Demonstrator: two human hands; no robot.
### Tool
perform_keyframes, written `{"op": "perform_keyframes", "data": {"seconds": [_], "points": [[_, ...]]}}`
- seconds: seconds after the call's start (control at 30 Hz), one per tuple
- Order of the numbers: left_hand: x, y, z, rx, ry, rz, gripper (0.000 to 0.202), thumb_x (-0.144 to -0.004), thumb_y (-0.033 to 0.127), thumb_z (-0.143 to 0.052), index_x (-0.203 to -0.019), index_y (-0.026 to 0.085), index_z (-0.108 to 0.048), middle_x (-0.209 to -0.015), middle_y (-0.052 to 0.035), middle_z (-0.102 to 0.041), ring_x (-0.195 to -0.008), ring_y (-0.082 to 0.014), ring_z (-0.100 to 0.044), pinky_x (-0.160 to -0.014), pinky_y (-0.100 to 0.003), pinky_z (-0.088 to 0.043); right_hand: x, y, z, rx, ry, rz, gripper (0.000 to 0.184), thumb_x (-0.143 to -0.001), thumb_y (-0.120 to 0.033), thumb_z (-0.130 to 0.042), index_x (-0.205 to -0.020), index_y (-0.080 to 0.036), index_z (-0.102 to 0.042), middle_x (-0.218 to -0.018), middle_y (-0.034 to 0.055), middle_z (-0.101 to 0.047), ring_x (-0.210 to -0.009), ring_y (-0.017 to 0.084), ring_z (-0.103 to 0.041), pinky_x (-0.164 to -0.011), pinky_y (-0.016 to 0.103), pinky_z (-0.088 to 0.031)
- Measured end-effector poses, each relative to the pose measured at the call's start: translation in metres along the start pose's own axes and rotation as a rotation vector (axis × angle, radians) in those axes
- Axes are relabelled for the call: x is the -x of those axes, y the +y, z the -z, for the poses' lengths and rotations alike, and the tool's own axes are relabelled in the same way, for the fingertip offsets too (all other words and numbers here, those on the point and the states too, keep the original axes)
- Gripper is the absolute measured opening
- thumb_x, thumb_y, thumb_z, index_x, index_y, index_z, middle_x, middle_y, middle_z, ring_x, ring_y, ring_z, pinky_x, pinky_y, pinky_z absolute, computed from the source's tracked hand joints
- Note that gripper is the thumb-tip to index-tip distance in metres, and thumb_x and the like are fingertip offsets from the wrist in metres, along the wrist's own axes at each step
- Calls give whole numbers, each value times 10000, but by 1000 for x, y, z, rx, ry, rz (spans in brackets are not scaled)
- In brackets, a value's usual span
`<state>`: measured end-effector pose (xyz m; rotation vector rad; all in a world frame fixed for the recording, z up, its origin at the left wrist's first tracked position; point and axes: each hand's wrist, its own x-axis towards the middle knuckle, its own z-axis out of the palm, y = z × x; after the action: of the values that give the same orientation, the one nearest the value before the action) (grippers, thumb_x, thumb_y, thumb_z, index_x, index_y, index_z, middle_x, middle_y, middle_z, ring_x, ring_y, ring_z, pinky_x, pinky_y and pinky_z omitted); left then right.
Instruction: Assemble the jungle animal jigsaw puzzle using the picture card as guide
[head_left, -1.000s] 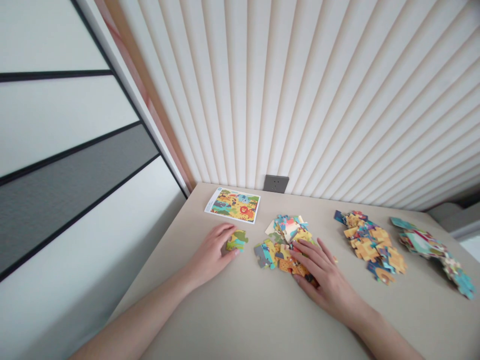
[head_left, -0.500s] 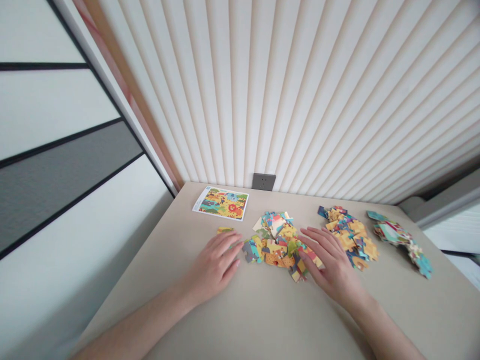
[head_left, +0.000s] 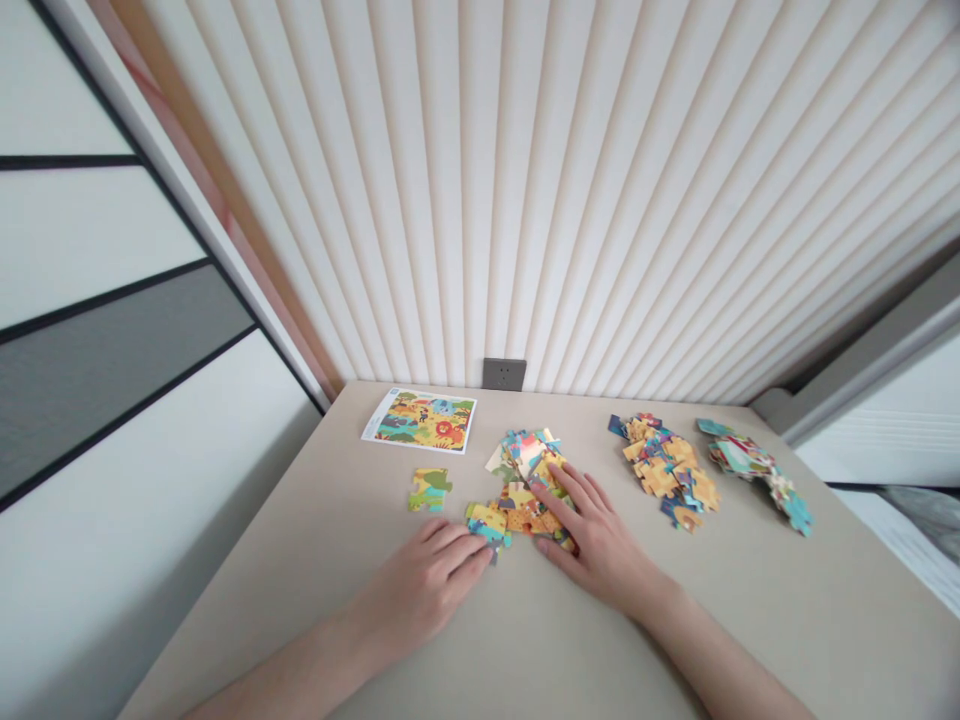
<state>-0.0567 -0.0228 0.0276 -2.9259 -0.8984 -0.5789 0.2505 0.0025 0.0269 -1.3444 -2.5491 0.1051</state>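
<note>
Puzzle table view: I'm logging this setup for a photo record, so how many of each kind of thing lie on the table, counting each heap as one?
Picture card: 1
Piles of jigsaw pieces: 3
Small cluster of jigsaw pieces: 1
Total: 5

Left forearm point(head_left: 300, 670) and right forearm point(head_left: 720, 660) cut off by the bottom edge. Middle pile point(head_left: 521, 490) partly hidden under the right fingers point(head_left: 570, 490). Far piles point(head_left: 664, 470) too small for single pieces; picture card point(head_left: 418, 420) too small for fine detail.
</note>
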Motion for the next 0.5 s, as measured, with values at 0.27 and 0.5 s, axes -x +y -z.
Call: {"op": "perform_keyframes", "data": {"seconds": [0.27, 0.5], "points": [[2, -9, 8, 51, 13, 155, 424, -1026, 247, -550, -1449, 216, -556, -1417, -110, -619, -1336, -278, -553, -1154, -473, -453, -15, 4, 7, -78, 10, 70, 625, -991, -466, -607, -1573, -302, -448, -1669, 133, -362, -1557, 340, -296, -1237, 613, -287], [10, -26, -14, 17, 4, 441, 745, -990, 543, -583, -1616, 216, -347, -1653, -187, -346, -1527, -396, -330, -1200, -610, -368, -59, 10, 16, -127, -24, -67, 707, -1009, -617, -515, -1623, -312, -345, -1710, 138, -269, -1559, 374, -280, -1209, 646, -289]]}}
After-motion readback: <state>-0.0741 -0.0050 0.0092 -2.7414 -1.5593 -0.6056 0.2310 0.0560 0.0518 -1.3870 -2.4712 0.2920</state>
